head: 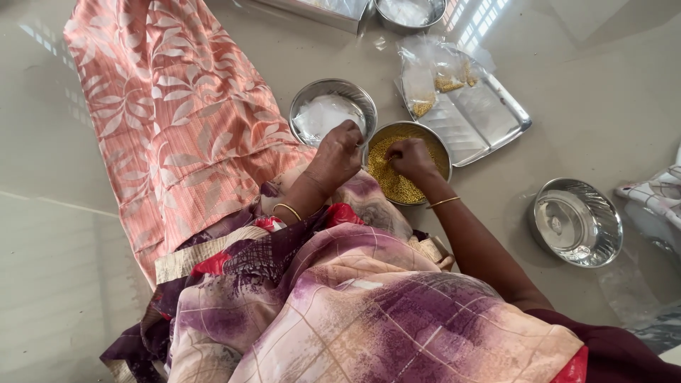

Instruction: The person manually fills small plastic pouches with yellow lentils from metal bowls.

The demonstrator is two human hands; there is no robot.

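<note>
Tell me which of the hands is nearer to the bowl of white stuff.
Left. The left hand overlaps the rim of the bowl of white stuff; the right hand is farther off, in the bowl of yellow grains.

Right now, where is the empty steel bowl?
The empty bowl sits on the floor at the right, apart from the grain bowl and below the tray.

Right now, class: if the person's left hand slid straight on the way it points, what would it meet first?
The left hand points up-frame, so it would likely first meet the steel bowl of clear plastic, whose rim it already seems to touch; depth is unclear.
</note>
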